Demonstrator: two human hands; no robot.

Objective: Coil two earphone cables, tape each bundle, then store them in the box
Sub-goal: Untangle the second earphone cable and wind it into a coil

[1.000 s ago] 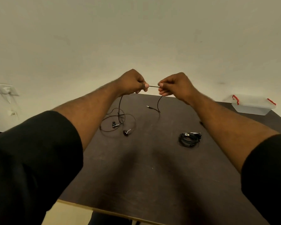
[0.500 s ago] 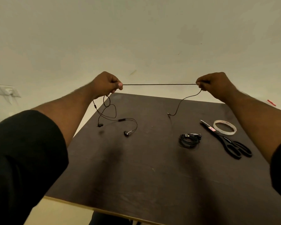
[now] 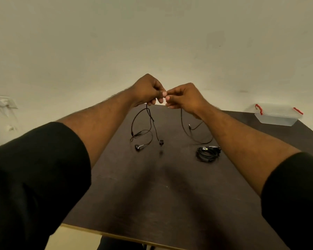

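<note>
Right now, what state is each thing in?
Left hand: pinching the loose cable.
Right hand: pinching the same cable.
Loose cable: uncoiled, hanging in loops to the table.
Bundle: coiled, on the table.
Box: lid on.

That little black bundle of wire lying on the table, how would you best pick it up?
Probably from above, pinching across the whole coiled bundle with thumb and fingers on opposite sides. It lies flat on the table, its loops packed together, so a pinch spanning all the strands should lift it as one without pulling loops loose.
</note>
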